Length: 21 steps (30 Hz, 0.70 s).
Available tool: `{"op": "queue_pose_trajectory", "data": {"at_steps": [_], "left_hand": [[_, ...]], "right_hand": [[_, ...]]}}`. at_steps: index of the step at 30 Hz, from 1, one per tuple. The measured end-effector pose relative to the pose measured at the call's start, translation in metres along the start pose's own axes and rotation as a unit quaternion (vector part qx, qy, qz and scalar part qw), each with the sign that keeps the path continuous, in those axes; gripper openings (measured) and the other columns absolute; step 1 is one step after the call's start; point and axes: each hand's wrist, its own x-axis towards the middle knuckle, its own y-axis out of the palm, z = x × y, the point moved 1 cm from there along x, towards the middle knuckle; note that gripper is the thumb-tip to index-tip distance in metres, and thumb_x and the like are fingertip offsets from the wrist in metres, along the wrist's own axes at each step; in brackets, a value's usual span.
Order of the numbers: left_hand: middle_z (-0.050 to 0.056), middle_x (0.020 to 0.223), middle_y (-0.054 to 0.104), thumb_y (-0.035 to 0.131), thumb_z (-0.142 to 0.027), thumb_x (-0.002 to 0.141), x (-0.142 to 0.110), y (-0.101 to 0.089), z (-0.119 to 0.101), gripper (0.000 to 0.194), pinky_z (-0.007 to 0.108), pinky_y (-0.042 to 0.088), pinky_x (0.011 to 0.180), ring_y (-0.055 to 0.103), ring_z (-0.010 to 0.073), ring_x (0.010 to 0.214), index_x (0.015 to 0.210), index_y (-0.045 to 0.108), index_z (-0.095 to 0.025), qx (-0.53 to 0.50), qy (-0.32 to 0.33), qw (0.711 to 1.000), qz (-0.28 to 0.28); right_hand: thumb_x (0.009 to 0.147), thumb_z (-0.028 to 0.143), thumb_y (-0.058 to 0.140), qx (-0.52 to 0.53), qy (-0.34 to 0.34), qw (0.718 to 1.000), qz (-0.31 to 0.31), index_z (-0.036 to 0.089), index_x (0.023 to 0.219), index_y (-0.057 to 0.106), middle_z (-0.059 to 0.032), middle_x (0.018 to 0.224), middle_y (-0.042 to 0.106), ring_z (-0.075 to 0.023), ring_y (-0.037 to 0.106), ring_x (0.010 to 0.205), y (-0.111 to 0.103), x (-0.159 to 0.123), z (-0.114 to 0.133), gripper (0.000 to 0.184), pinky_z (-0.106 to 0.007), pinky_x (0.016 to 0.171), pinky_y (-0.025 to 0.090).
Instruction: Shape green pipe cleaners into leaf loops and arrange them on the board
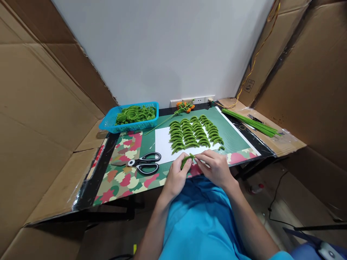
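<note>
Bent green pipe cleaners (186,161) are gripped between the thumb and fingers of my left hand (176,176), near the table's front edge. My right hand (216,169) pinches at their right end, fingers closed. How many pieces are held, I cannot tell. Just beyond my hands, curved green pipe cleaner pieces (191,136) lie in several columns on a white sheet (162,142), and one small piece (221,148) lies apart at the near right. Black-handled scissors (143,164) rest to the left of my left hand, blades pointing left.
A blue plastic basket (108,122) with green pipe cleaner loops stands at the back left. Behind the rows lies an orange-and-green pipe cleaner flower (185,106) on a long stem. Straight green pipe cleaners (249,122) lie at the right. Cardboard walls (40,90) flank the table.
</note>
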Motion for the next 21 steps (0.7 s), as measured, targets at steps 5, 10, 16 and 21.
{"op": "queue_pose_trajectory", "data": {"at_steps": [5, 10, 16, 21], "left_hand": [[0.001, 0.085, 0.057, 0.057, -0.048, 0.104, 0.001, -0.001, 0.0, 0.03, 0.027, 0.046, 0.074, 0.054, 0.0179, 0.08, 0.092, 0.062, -0.02, -0.019, 0.003, 1.0, 0.018], [-0.001, 0.081, 0.053, 0.058, -0.047, 0.105, 0.001, 0.001, 0.001, 0.031, 0.026, 0.041, 0.066, 0.049, 0.0154, 0.074, 0.09, 0.06, -0.02, -0.06, -0.016, 0.998, 0.014], [-0.005, 0.068, 0.038, 0.055, -0.046, 0.106, 0.0, 0.0, -0.002, 0.035, 0.027, 0.028, 0.057, 0.032, 0.0125, 0.061, 0.083, 0.054, -0.02, -0.089, -0.01, 0.995, 0.034], [-0.005, 0.07, 0.04, 0.055, -0.051, 0.105, -0.001, 0.0, -0.001, 0.038, 0.026, 0.029, 0.056, 0.033, 0.0121, 0.062, 0.085, 0.053, -0.02, -0.09, -0.024, 0.996, 0.014]], "right_hand": [[0.105, 0.025, 0.058, 0.031, 0.038, 0.998, -0.029, 0.023, 0.099, 0.078, -0.0061, 0.087, 0.076, -0.0178, 0.067, 0.07, 0.005, -0.001, 0.005, 0.022, -0.029, 0.065, 0.051], [0.104, 0.024, 0.059, 0.019, 0.041, 0.997, -0.057, 0.021, 0.091, 0.075, -0.0037, 0.076, 0.071, -0.0157, 0.062, 0.061, 0.008, -0.002, 0.014, 0.021, -0.028, 0.059, 0.045], [0.103, 0.024, 0.061, 0.0, 0.067, 0.991, -0.117, 0.022, 0.082, 0.073, -0.0019, 0.068, 0.064, -0.0149, 0.058, 0.057, 0.022, -0.002, 0.025, 0.025, -0.028, 0.059, 0.044], [0.106, 0.023, 0.056, 0.024, 0.084, 0.991, -0.099, 0.021, 0.093, 0.075, -0.0056, 0.081, 0.07, -0.0159, 0.062, 0.062, 0.028, -0.002, 0.031, 0.023, -0.028, 0.062, 0.049]]}}
